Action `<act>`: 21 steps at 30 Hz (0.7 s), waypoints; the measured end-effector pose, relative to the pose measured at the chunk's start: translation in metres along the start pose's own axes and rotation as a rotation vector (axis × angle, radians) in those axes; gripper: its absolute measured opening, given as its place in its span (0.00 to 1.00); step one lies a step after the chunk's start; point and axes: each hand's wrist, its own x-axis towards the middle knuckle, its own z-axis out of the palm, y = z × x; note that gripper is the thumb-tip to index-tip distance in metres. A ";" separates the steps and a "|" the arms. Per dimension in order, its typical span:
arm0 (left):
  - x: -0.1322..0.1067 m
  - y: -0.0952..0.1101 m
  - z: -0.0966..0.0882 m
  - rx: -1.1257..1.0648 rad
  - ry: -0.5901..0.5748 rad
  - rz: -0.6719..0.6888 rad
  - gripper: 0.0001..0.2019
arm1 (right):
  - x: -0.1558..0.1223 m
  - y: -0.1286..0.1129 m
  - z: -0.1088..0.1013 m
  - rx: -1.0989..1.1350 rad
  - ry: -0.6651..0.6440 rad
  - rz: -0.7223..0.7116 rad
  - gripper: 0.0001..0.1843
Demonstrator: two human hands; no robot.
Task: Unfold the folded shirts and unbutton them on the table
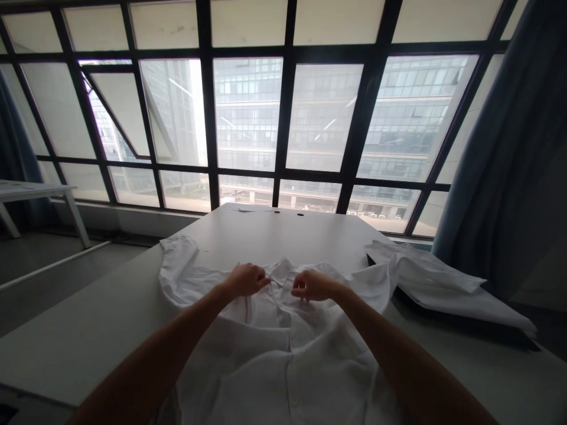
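Pinch-curled, the left hand (245, 280) and right hand (315, 285) meet the collar (281, 269) of a white shirt (283, 366) spread within easy reach, though whether they grip cloth I cannot tell.

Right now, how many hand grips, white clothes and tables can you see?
Hand grips: 2 (left grip, right grip)
White clothes: 2 (white shirt, white garment)
Tables: 2 (near table, far table)
Total: 6

Left hand (245, 280), right hand (314, 285) at the collar (280, 270) of a white shirt (283, 366), on a white worktop (283, 227), white cloth (443, 277) at right edge
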 end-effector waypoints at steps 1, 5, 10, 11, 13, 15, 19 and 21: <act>0.002 -0.004 0.002 0.117 0.154 -0.055 0.16 | 0.006 0.003 0.006 -0.066 0.164 -0.031 0.13; 0.013 -0.027 0.008 0.287 0.248 -0.323 0.23 | 0.025 0.019 0.027 -0.146 0.392 -0.090 0.14; 0.026 -0.037 0.019 0.285 0.215 -0.402 0.25 | 0.034 0.027 0.041 -0.090 0.489 -0.107 0.14; 0.028 -0.037 0.020 0.264 0.242 -0.364 0.21 | 0.036 0.028 0.043 -0.067 0.513 -0.101 0.14; 0.028 -0.036 0.022 0.202 0.320 -0.217 0.13 | 0.041 0.030 0.043 0.023 0.564 -0.063 0.16; 0.026 -0.035 0.022 0.125 0.424 -0.019 0.09 | 0.045 0.035 0.041 0.197 0.596 0.019 0.19; 0.020 -0.029 0.021 -0.100 0.563 0.319 0.07 | 0.049 0.045 0.034 0.734 0.560 0.151 0.26; 0.018 -0.025 0.021 -0.241 0.557 0.382 0.10 | 0.047 0.049 0.031 0.947 0.576 0.136 0.24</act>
